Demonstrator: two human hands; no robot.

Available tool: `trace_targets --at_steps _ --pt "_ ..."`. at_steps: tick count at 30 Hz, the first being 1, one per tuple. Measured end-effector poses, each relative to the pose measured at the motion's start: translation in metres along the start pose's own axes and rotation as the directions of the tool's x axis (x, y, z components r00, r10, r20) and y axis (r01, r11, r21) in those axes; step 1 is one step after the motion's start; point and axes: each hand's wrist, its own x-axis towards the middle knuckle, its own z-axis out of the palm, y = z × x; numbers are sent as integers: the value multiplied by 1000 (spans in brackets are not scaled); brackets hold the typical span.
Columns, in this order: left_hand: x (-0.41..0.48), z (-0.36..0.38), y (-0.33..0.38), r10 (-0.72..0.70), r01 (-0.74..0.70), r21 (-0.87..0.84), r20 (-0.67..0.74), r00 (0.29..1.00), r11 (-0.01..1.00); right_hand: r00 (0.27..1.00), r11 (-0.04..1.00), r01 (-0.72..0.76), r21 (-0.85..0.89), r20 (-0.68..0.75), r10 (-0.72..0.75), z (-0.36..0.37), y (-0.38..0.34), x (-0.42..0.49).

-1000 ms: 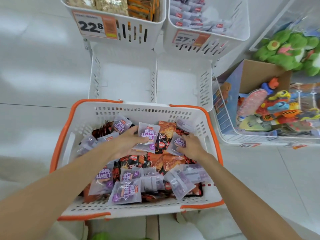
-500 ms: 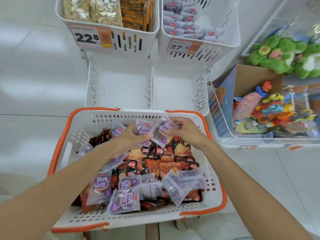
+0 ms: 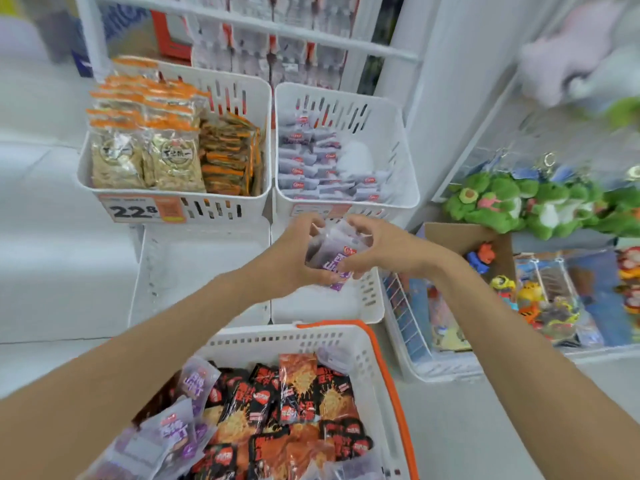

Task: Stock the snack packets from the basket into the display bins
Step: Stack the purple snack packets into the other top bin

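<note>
fingers (image 3: 362, 226) of left hand (image 3: 294, 258) and right hand (image 3: 388, 247) curl round one clutch of purple packets (image 3: 334, 252); two lower bins (image 3: 367, 297) beneath

Nearest: basket (image 3: 391, 386), packets (image 3: 298, 393) in it. Beyond: left lower bin (image 3: 194, 265) beside right lower bin (image 3: 367, 299). Behind, above: left upper bin (image 3: 242, 206) with bags (image 3: 173, 161); right upper bin (image 3: 398, 157) with pouches (image 3: 311, 168). Over right lower bin: left hand (image 3: 294, 258) and right hand (image 3: 384, 247) grip held packets (image 3: 332, 251). Far right: toy box (image 3: 460, 237).

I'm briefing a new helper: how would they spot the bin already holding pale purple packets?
Behind the orange-rimmed basket rise two tiers of white bins. On the upper tier, take the right bin: it holds pale purple packets, its neighbour orange-topped bags.
</note>
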Motion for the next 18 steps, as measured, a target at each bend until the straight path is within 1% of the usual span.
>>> trace_targets --at_steps 1,3,5,6,7,8,9,10,11,12,13,14,15,16,18 --pt "20 -8 10 44 -44 18 -18 999 999 998 1000 26 -13 -52 -27 -22 -8 3" --pt "60 -26 22 115 -109 123 -41 993 986 977 996 79 -42 -194 -85 -66 -18 13" --pt "98 -45 26 147 -135 315 -13 989 939 906 979 113 -169 -386 -172 -107 -15 35" --pt "114 -53 23 151 -140 446 11 988 884 860 966 98 -241 -468 -204 -123 -10 48" --pt "128 -59 17 137 -129 575 30 990 808 811 948 73 -309 -535 -237 -135 -6 63" --pt "140 -64 11 99 -102 685 43 994 721 770 928 58 -367 -576 -276 -142 -2 78" --pt "151 -65 4 47 -78 764 63 997 640 749 916 54 -398 -590 -301 -148 3 93" --pt "159 -65 -1 -4 -74 814 93 996 576 756 919 70 -388 -581 -303 -151 8 109" --pt "164 -63 -6 -50 -79 843 124 991 531 796 925 78 -372 -535 -282 -154 16 124" --pt "167 -60 -11 -84 -85 860 147 986 503 852 909 48 -413 -459 -253 -154 25 139" --pt "169 -57 -14 -101 -90 873 157 982 480 902 855 -9 -518 -373 -216 -154 35 154" --pt "169 -55 -17 -108 -90 883 157 982 461 944 790 -66 -609 -295 -148 -154 45 168" --pt "168 -54 -18 -108 -89 891 152 983 445 971 742 -88 -665 -225 -86 -154 51 178" --pt "167 -53 -20 -105 -88 898 146 984 432 986 743 -104 -662 -167 -11 -153 51 183" --pt "168 -53 -21 -106 -86 901 144 984 425 991 788 -134 -601 -86 103 -153 48 188"
